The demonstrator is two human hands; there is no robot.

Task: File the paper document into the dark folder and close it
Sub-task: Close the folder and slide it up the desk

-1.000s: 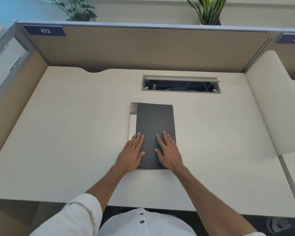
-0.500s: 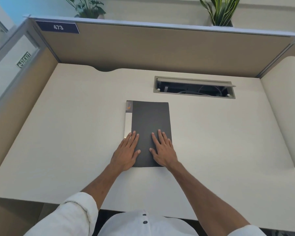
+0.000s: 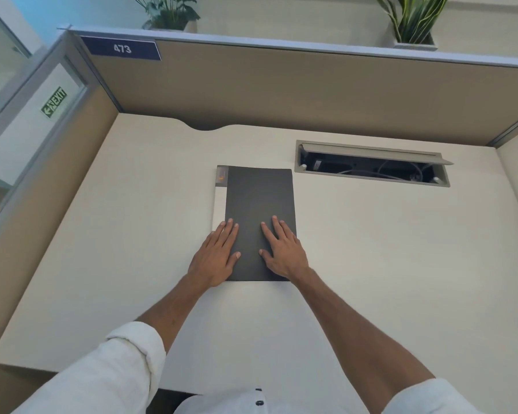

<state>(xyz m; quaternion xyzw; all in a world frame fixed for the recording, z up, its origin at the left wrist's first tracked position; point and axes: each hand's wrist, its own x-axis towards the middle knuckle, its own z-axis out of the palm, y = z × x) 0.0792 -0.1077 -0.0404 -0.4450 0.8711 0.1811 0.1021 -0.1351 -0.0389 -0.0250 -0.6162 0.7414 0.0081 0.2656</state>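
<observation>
A dark grey folder lies closed and flat in the middle of the cream desk. A white strip with a small grey and orange tab at its top shows along the folder's left edge. No loose paper is visible. My left hand rests palm down on the folder's lower left corner, fingers spread and flat. My right hand lies palm down on the lower right part of the cover, fingers apart. Neither hand grips anything.
An open cable hatch with wires inside is sunk into the desk behind and right of the folder. Beige partition walls enclose the desk at the back and left. Two potted plants stand on the ledge behind.
The view has shifted, so the folder and hands sit further left in frame. Both hands stay flat on the closed folder in the same places.
</observation>
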